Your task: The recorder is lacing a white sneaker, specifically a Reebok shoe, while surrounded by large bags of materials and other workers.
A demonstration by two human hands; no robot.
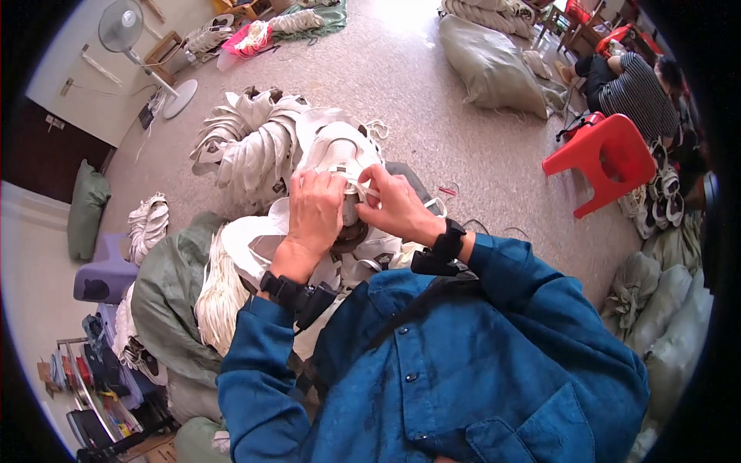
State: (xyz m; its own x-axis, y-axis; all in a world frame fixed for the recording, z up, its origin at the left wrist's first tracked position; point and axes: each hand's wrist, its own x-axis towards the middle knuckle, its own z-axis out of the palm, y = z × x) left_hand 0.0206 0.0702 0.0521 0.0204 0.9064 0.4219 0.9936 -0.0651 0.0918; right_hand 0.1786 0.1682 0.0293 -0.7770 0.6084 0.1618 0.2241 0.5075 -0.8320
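In front of me is a white shoe upper (337, 147), its toe pointing away from me. My left hand (315, 212) grips its left side near the lacing, fingers bent over the edge. On the other side, my right hand (397, 204) pinches a white shoelace (358, 186) between thumb and forefinger beside the eyelets. The fingertips partly hide the lace's path. Just beyond, stacked white shoe uppers (258, 150) lie in curved rows. A thick bundle of loose white laces (219, 293) hangs to the left of my left wrist.
Left of me are a green sack (174, 285) and a purple stool (108, 270). A standing fan (179, 99) is at the far left. On the right stand a red stool (610, 158) and a large full sack (494, 69). A person in a striped top (637, 96) bends over behind the stool.
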